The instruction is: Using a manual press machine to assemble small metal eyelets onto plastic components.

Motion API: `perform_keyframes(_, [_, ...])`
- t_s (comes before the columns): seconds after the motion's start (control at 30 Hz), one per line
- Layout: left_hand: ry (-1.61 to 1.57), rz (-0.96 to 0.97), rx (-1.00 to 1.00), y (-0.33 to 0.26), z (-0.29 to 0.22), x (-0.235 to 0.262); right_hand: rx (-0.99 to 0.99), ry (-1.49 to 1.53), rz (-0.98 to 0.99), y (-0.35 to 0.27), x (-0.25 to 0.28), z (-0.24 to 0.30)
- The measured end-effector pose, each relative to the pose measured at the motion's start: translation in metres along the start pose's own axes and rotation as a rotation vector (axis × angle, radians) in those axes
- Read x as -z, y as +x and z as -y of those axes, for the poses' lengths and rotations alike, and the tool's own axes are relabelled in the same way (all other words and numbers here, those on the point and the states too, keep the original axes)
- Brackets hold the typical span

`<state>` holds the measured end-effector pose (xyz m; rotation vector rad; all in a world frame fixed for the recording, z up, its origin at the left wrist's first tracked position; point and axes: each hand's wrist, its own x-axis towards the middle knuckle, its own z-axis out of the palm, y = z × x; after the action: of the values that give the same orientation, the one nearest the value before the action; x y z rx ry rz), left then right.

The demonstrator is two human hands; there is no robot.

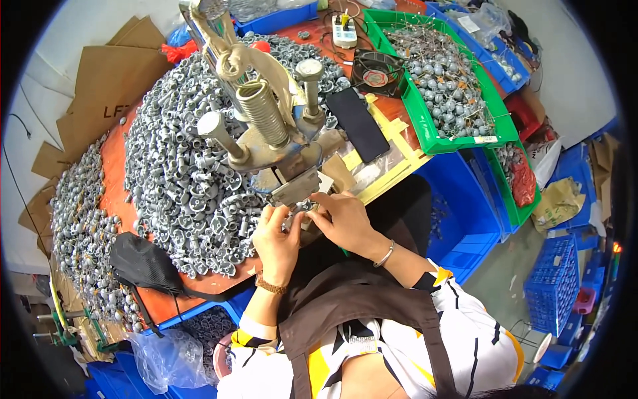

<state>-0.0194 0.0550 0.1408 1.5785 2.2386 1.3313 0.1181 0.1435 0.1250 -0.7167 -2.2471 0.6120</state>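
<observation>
Just in front of a hand press [284,159], a small grey metal casting [306,205] sits between my fingertips. My left hand [276,241] is closed in a pinch on its left side. From the right, my right hand [347,221] pinches the same piece with thumb and forefinger. The press has a thick coil spring [263,114] and two upright posts, and its block stands right above the fingertips. The casting is partly covered by the fingers, so its full shape is hidden. A large heap of similar grey castings [179,193] lies left of the press.
Right of the press lies a black phone [357,125], near a small fan [377,72] and a white power strip [344,32]. A green tray [435,143] holds round grey parts. A black pouch [145,261] lies at the table's left front. Blue crates [473,247] stand at the right.
</observation>
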Motion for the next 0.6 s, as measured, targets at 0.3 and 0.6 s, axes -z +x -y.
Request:
perform_keyframes(0.3, [-0.018, 0.040, -0.063, 0.004, 0.002, 0.000, -0.304, 0.589, -0.009, 0.108, 0.050, -0.052])
perform_keyframes(0.6, [0.092, 0.021, -0.002, -0.001, -0.012, 0.003, 0.134, 0.905, -0.224, 0.132, 0.114, 0.058])
